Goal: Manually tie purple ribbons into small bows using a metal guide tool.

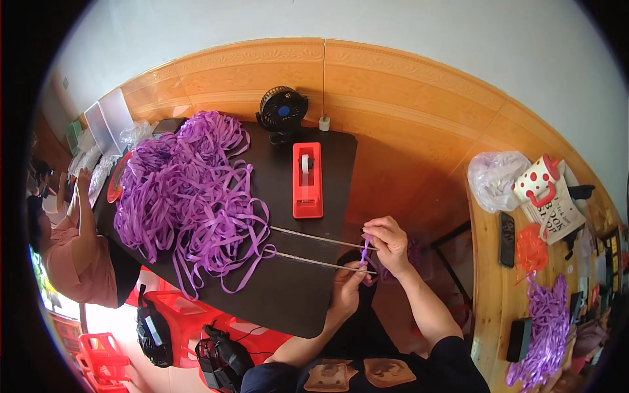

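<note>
Two thin, twisted metal rods (314,236) reach from the ribbon pile over the right edge of the dark table. At their near ends, my left hand (347,286) pinches a purple ribbon (365,252) beside the lower rod. My right hand (388,243) is closed on the same ribbon a little higher, next to the upper rod's tip. The short stretch of ribbon runs between the rods, and some of it hangs under my left fingers. A large tangled heap of purple ribbon (190,190) covers the table's left part.
On the dark table (262,295) stand a red tape dispenser (307,180) and a black fan (283,108). A wooden table (488,295) at right bears a phone (506,239), a spotted cup (537,180) and more ribbon (540,334). Another person (78,255) sits at far left, near red stools (105,357).
</note>
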`<state>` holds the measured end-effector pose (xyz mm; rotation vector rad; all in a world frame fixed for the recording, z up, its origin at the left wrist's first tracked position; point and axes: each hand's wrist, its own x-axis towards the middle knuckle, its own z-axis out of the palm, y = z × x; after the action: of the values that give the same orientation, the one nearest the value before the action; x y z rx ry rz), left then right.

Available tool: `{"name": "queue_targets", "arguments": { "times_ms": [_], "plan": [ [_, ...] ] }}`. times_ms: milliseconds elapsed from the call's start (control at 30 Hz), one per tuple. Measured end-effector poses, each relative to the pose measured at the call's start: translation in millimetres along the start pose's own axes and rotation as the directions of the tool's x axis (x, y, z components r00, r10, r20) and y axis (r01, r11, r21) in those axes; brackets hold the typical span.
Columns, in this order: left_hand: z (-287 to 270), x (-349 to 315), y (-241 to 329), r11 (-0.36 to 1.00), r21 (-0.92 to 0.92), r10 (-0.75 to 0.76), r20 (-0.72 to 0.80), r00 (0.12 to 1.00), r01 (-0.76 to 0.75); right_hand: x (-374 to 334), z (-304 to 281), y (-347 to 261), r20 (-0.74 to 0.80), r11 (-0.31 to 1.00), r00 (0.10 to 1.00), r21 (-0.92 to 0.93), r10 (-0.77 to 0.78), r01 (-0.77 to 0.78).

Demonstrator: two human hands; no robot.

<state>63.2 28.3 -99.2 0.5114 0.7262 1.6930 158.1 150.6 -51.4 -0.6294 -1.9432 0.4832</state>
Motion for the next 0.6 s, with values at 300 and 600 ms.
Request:
{"name": "queue_targets", "arguments": {
  "times_ms": [300,600],
  "plan": [
    [-11,-1,-4,0.999,0.053,0.0,-0.025,1.0,0.002,-19,23,6,0.067,0.97,0.988,0.194,0.136,-0.147],
    [-6,-54,13,0.968,0.127,-0.205,-0.094,0.974,0.216,-77,33,-26,0.177,0.708,0.763,0.288,0.622,-0.645]
  ]
}}
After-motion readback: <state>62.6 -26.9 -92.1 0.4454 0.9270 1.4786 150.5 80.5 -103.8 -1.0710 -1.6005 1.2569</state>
